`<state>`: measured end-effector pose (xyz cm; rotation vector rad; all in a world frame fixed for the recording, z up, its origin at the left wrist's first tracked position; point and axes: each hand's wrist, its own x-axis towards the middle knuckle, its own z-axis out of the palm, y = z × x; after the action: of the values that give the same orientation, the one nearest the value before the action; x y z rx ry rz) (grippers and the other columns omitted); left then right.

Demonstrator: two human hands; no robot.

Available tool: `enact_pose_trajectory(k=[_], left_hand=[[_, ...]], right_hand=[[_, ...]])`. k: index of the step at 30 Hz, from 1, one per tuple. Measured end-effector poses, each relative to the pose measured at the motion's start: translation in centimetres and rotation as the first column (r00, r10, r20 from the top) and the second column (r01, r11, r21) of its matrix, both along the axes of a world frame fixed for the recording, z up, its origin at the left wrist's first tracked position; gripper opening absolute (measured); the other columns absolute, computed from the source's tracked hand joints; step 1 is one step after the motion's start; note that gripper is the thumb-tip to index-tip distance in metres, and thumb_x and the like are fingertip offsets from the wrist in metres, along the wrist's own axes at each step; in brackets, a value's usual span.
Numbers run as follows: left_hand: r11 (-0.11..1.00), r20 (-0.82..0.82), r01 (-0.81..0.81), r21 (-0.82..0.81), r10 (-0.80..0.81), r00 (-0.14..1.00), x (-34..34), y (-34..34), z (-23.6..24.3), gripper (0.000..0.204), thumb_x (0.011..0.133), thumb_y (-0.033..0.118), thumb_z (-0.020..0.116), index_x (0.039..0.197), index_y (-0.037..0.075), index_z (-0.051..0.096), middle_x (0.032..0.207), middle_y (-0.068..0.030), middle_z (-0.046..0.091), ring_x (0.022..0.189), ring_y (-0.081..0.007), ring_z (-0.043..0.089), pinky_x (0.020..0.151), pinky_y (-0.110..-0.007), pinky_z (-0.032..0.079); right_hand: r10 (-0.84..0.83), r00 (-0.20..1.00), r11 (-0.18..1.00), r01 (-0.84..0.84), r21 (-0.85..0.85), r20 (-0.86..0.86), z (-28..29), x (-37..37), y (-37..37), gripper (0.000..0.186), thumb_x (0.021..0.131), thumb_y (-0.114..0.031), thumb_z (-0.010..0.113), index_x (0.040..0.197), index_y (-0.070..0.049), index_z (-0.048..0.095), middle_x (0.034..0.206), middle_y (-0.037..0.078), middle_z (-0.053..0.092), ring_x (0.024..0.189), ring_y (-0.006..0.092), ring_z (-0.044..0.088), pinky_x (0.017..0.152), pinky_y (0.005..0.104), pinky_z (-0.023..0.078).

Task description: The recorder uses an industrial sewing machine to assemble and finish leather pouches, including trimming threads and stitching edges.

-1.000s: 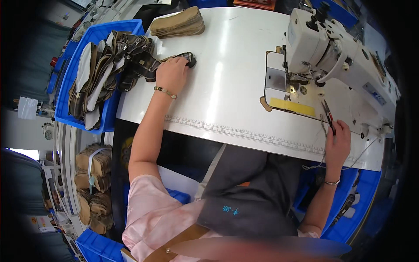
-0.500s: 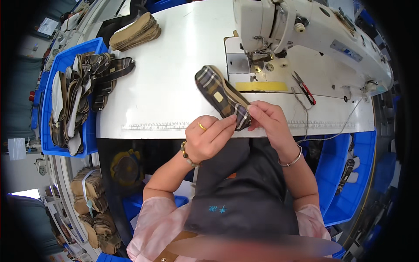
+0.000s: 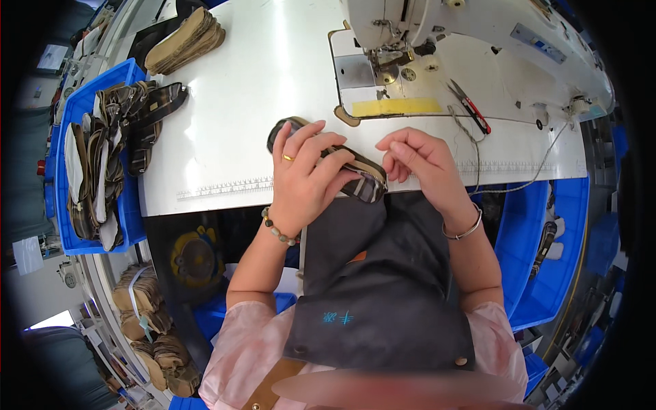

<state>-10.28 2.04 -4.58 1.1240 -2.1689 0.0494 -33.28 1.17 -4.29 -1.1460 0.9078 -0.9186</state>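
A brown-and-black plaid slipper [image 3: 370, 188] with a tan inner edge lies slantwise at the front edge of the white table [image 3: 232, 137]. My left hand [image 3: 301, 178] spreads over it from the left, thumb and fingers gripping its sides and covering much of its middle. My right hand [image 3: 427, 167] is just right of the slipper, apart from it, with thumb and fingertips pinched together. Whether a thin thread is between those fingertips cannot be made out. Ahead of the hands stands a white sewing machine [image 3: 383, 20], its needle area over a metal plate.
Red-handled scissors [image 3: 470, 108] and a loose grey cord [image 3: 476, 143] lie right of the machine's yellow strip [image 3: 396, 106]. At left, a blue bin [image 3: 66, 212] holds several plaid pieces, near stacked tan soles [image 3: 183, 42]. Another blue bin [image 3: 547, 294] sits low at right.
My right hand has let go of the slipper and moved up and away. My left hand has gone from pinching its near end to lying across it, and the slipper has tipped onto its side.
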Motion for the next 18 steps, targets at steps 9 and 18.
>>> enact_pose_trajectory(k=[9,18], left_hand=[[0.985,-0.05,0.069,-0.158,-0.078,0.996,0.3,0.6,-1.2,0.025,0.065,0.015,0.084,0.08,0.014,0.064,0.088,0.0018,0.066,0.089,-0.0214,0.061,0.092,-0.044,0.043],[0.976,-0.062,0.061,-0.208,-0.075,0.995,0.4,1.5,-1.7,0.025,0.063,0.014,0.083,0.081,0.014,0.066,0.089,0.002,0.068,0.083,-0.0188,0.059,0.084,-0.038,0.041]], right_hand=[[0.088,0.993,0.996,-0.086,0.024,-0.078,0.5,-0.4,0.5,0.025,0.102,-0.017,0.051,0.109,0.0,0.068,0.085,0.0,0.065,0.069,0.004,0.057,0.061,0.0189,0.045],[0.032,0.967,0.996,-0.053,-0.075,-0.253,0.0,0.4,2.0,0.013,0.094,-0.01,0.064,0.101,0.0,0.067,0.079,-0.002,0.062,0.066,0.0042,0.053,0.06,0.0198,0.043]])
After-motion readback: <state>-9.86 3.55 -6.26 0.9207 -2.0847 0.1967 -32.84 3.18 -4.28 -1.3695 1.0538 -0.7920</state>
